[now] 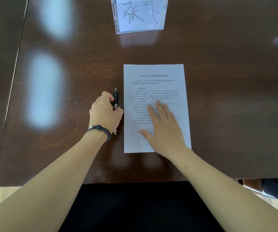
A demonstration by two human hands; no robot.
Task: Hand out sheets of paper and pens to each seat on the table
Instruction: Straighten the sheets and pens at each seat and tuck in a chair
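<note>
A printed white sheet of paper [155, 77] lies flat on the dark wooden table [227, 97], straight in front of me. My right hand [163, 129] rests palm down on its lower half, fingers spread. Just left of the sheet, a black and silver pen [115, 96] lies parallel to the paper's edge. My left hand [104, 113], with a dark band on the wrist, covers the pen's middle and its fingers are curled around it. The pen's tip shows below the hand.
A clear acrylic name stand [139, 14] with a handwritten card stands at the far side, behind the sheet. The table's near edge [134, 181] runs below my arms. A seam crosses the tabletop on the left.
</note>
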